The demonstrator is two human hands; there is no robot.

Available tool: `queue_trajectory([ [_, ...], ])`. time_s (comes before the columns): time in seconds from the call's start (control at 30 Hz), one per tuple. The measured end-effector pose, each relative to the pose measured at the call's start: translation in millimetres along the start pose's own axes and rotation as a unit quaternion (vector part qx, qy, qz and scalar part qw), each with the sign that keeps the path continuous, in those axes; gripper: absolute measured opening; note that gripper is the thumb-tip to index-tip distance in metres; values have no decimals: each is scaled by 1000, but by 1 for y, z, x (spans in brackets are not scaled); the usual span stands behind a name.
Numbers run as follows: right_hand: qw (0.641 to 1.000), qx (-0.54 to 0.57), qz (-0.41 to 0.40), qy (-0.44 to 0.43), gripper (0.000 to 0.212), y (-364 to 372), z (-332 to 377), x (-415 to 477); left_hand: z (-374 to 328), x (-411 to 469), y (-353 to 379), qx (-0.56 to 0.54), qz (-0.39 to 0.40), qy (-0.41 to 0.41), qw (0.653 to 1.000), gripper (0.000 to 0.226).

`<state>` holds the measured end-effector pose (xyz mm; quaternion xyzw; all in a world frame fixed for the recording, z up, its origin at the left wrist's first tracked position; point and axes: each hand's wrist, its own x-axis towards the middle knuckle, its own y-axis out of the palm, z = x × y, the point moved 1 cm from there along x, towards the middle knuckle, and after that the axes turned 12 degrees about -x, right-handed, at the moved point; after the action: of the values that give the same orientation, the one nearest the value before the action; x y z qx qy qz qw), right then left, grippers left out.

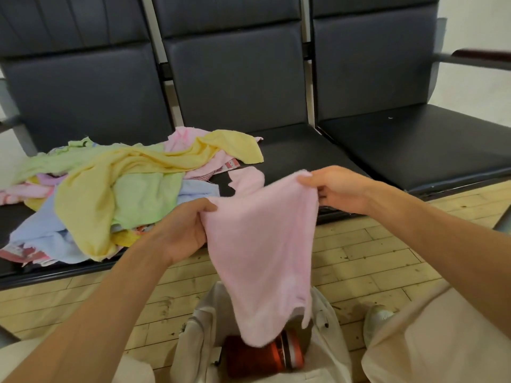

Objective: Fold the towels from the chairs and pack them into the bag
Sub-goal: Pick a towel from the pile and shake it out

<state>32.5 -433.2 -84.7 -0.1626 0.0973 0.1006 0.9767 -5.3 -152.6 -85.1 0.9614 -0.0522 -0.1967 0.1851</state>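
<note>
A row of three dark padded chairs [276, 78] fills the upper view, above a pale wooden floor [373, 258]. A loose pile of towels [110, 189] in yellow, green, blue and pink covers the left seat out to its front edge and spills onto the left part of the middle seat. The right seat carries nothing that shows.

In front of the middle seat's front edge, a pink towel [262, 244] hangs in the air by its top edge, stretched between both hands. The left hand [182, 230] grips the towel's upper left corner, with the thumb pressed on the near face and the other fingers curled behind the cloth, out of sight. The right hand [337, 189] pinches the upper right corner between thumb and fingertips.

The towel's lower end droops over the mouth of a cream cloth bag [199, 327], which stands open on the floor between the person's knees. Inside it lies a red object [249, 357], perhaps a can or bottle. The towel covers part of it, and the bag's bottom is cut off by the frame. No folded towel can be made out in the bag. A pale shoe [377, 316] shows just right of the bag.
</note>
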Motion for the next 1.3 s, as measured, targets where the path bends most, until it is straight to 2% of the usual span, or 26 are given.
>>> queue_trajectory([
  [0.13, 989, 73, -98, -88, 23, -7, 18, -4, -14, -5, 3, -41, 2, 60, 997, 32],
  [0.23, 972, 98, -187, -99, 22, -13, 26, -8, -25, -10, 2, -63, 15, 87, 994, 27],
  [0.3, 960, 46, -260, -95, 16, -18, 30, -11, -33, -15, 0, -75, 30, 89, 993, 24],
  [0.37, 945, -52, -306, -102, 13, -25, 33, -13, -37, -14, -3, -44, 19, 85, 995, 22],
  [0.47, 925, -178, -315, -117, 14, -32, 31, -16, -33, -3, -16, 109, -53, 75, 990, 41],
  [0.5, 920, -213, -310, -112, 14, -32, 28, -16, -31, 0, -20, 193, -75, 73, 976, 42],
  [0.53, 913, -247, -306, -105, 15, -31, 26, -16, -29, 2, -24, 305, -92, 77, 945, 35],
  [0.57, 908, -275, -301, -95, 17, -28, 24, -17, -27, 4, -29, 416, -106, 77, 900, 18],
  [0.6, 907, -288, -295, -86, 19, -25, 22, -16, -26, 5, -32, 502, -121, 75, 853, 12],
  [0.67, 913, -275, -292, -75, 23, -20, 21, -13, -25, 9, -38, 585, -136, 76, 796, 35],
  [0.8, 936, -178, -297, -65, 12, -14, 24, -9, -33, 12, -46, 632, -145, 70, 758, 37],
  [0.87, 948, -159, -267, -69, 27, -16, 23, -7, -35, 11, -49, 642, -142, 40, 752, 47],
  [0.93, 958, -157, -229, -69, 38, -14, 22, -7, -35, 9, -50, 645, -138, 23, 751, 56],
  [1.0, 969, -142, -194, -52, 47, -12, 23, -10, -36, 6, -48, 626, -149, 29, 765, 59],
  [1.07, 976, -119, -175, -47, 46, -12, 23, -14, -39, 2, -47, 546, -174, 70, 817, 50],
  [1.13, 980, -66, -180, -53, 42, -14, 23, -18, -43, -2, -48, 358, -181, 123, 908, 36],
  [1.17, 980, -37, -188, -56, 40, -15, 22, -20, -46, -5, -48, 242, -172, 135, 945, 31],
  [1.2, 978, -17, -198, -58, 39, -16, 22, -21, -49, -9, -46, 134, -163, 133, 968, 27],
  [1.23, 976, -2, -211, -60, 38, -17, 21, -21, -52, -11, -47, 45, -158, 124, 979, 27],
  [1.3, 969, 35, -234, -68, 36, -20, 21, -22, -55, -14, -48, -94, -160, 110, 977, 32],
])
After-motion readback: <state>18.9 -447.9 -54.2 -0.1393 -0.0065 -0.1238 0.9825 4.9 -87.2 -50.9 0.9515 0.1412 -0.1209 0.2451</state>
